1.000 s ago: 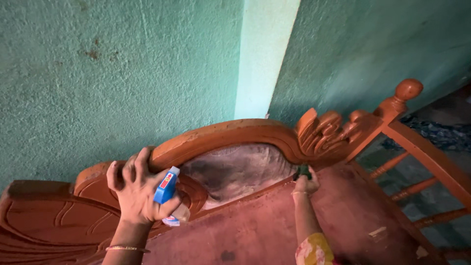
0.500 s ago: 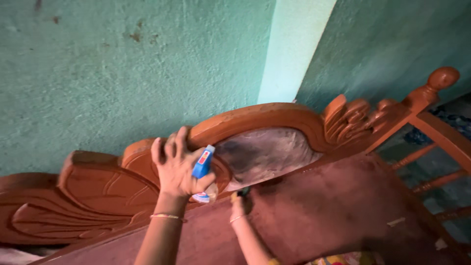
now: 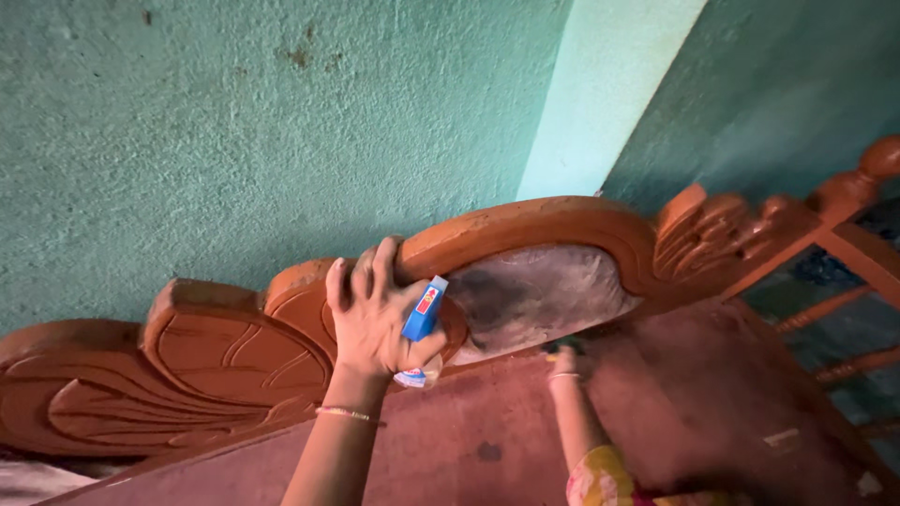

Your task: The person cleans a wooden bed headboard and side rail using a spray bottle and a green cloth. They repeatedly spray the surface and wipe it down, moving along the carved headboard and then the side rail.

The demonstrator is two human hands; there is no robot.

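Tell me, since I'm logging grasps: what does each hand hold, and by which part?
Left hand: blue spray bottle, pinned by its body between thumb and palm. Right hand: something small and dark, too blurred to name.

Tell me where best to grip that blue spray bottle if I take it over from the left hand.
Probably the clear lower body of the blue spray bottle, coming from the right. The left hand wraps its left side against the carved wooden headboard, and the blue head points up and right, leaving that side bare.

One head camera looks down, tilted, close over the carved headboard (image 3: 234, 356); the green wall (image 3: 234, 141) fills twelve o'clock.
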